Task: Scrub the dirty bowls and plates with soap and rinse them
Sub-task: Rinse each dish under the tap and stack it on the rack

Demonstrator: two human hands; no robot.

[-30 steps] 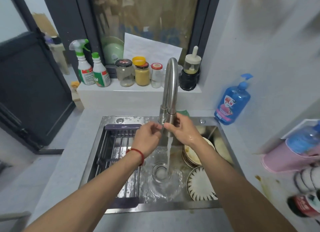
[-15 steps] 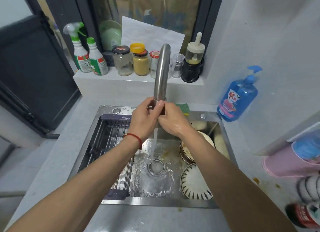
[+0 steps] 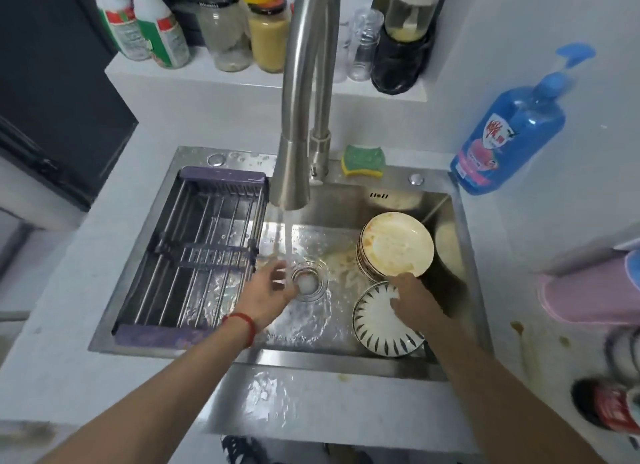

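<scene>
Water runs from the steel faucet [image 3: 294,159] into the sink [image 3: 346,363]. A stack of dirty cream plates [image 3: 396,245] leans at the sink's right side, smeared with yellow residue. In front of it lies a white plate with black rim marks [image 3: 377,328]. My right hand [image 3: 412,297] reaches down onto the far edge of that patterned plate, fingers spread and touching it. My left hand [image 3: 268,290], blurred, hovers open beside the drain [image 3: 308,280], holding nothing. A green and yellow sponge [image 3: 363,160] lies on the sink's back rim. A blue soap pump bottle [image 3: 509,131] stands at the right.
A purple and steel drying rack [image 3: 201,252] fills the sink's left half. Jars and spray bottles [image 3: 159,27] line the ledge behind the faucet. A pink container [image 3: 588,290] and a dark bottle [image 3: 609,408] sit on the stained counter at right.
Both hands left the faucet nozzle and dropped into the sink; the right one now touches the patterned plate, the left one is near the drain. The camera tilted down and closer.
</scene>
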